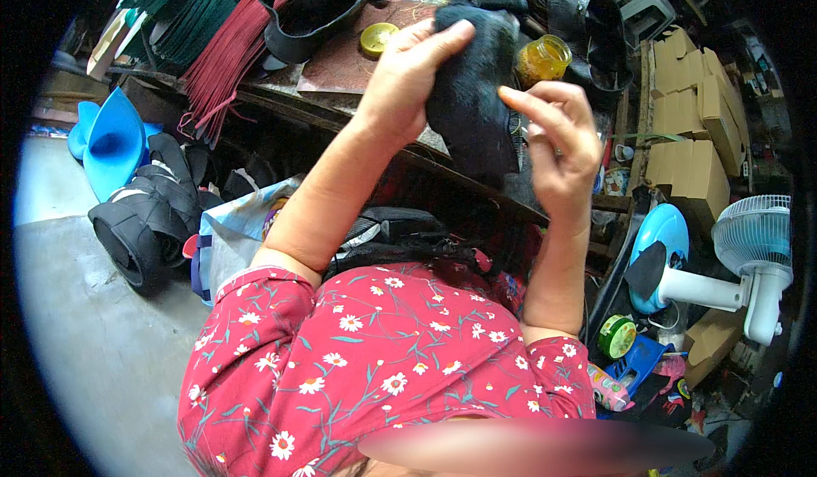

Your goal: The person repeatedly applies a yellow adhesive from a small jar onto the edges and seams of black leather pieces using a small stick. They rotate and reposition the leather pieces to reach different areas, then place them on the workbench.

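My left hand grips a dark, limp piece of black material by its upper left edge, thumb on the face toward me. Its surface looks partly shiny, and its lower end hangs above the bench edge. At its right side is my right hand, index finger stretched out with the tip at the piece's edge, the other fingers loosely bent. Whether that fingertip touches the piece I cannot tell. Just behind the right hand stands an open glass jar with yellowish contents. A round yellow lid lies on the bench beyond my left hand.
A bundle of red strips hangs over the bench's left edge near a curved black piece. Black rolled pieces lie on the floor at left. Cardboard boxes and a white fan stand at right.
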